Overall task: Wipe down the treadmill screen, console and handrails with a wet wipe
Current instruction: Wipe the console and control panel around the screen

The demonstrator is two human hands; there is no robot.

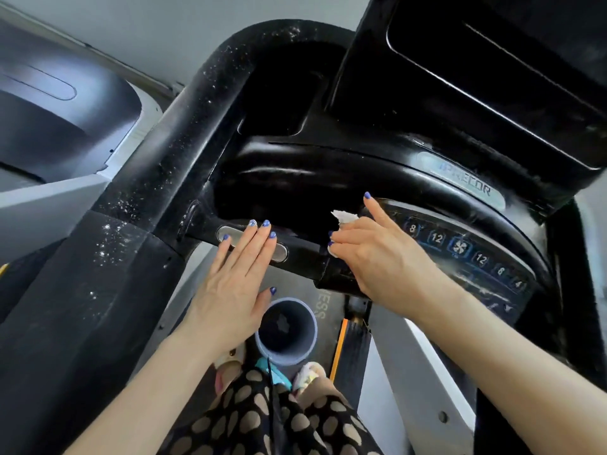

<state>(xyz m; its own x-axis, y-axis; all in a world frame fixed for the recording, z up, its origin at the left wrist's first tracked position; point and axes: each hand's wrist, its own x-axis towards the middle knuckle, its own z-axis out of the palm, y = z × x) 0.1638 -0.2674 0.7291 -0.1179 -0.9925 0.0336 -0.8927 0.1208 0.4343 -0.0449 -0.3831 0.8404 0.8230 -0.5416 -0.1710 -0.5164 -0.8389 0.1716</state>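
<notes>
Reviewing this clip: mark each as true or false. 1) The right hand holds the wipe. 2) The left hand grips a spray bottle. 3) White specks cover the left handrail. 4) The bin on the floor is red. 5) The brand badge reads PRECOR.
1) True: the right hand has the white wipe bunched in it.
2) False: the left hand lies flat and open on the crossbar sensor plate.
3) True: the handrail is speckled white.
4) False: the bin is pale blue-grey.
5) True: badge.
</notes>
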